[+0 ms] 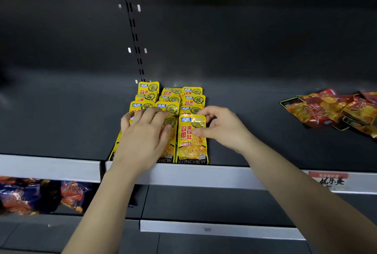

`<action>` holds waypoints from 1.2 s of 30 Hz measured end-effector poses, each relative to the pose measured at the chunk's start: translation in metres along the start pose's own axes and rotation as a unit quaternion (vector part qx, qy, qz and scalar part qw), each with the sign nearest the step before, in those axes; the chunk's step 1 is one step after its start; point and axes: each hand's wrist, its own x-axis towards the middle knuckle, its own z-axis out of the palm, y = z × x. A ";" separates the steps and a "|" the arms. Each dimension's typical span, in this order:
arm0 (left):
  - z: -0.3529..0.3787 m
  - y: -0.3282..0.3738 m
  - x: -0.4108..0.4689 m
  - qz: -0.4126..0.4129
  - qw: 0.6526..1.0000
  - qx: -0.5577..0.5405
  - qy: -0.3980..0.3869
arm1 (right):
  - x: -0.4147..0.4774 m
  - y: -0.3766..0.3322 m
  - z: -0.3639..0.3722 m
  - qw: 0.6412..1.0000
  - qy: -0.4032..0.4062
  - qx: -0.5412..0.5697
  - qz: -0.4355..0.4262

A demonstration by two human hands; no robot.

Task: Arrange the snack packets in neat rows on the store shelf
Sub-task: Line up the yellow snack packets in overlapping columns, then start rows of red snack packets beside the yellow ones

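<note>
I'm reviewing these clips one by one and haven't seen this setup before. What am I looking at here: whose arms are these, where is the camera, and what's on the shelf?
There is no machine here. One wide-angle camera sits on a person's head and looks forward and down, so the two bare arms reaching in are the wearer's own.

They work at a dark store shelf. Yellow snack packets lie there in three overlapping rows running back from the front edge. The left hand rests flat on the front packets of the left and middle rows. The right hand pinches the front right packet at its edge.

Further right lies a loose heap of red packets. Blurred dark packets show on the shelf below.
</note>
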 end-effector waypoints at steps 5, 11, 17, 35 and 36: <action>0.000 0.000 -0.001 0.006 1.000 -0.001 0.007 | -0.002 -0.002 -0.001 0.999 0.026 -0.045 -0.012; -0.001 0.000 -0.001 0.001 1.000 0.000 0.008 | -0.003 -0.002 -0.004 0.999 0.037 0.012 -0.003; -0.003 0.004 0.006 0.018 0.999 0.033 -0.003 | -0.006 -0.007 -0.019 0.999 0.036 0.002 -0.010; 0.027 0.211 0.126 0.216 0.976 0.005 -0.007 | -0.044 0.069 -0.211 0.968 0.191 -0.159 0.026; 0.031 0.226 0.131 0.224 0.974 0.003 -0.014 | -0.048 0.076 -0.224 0.966 0.193 -0.171 0.034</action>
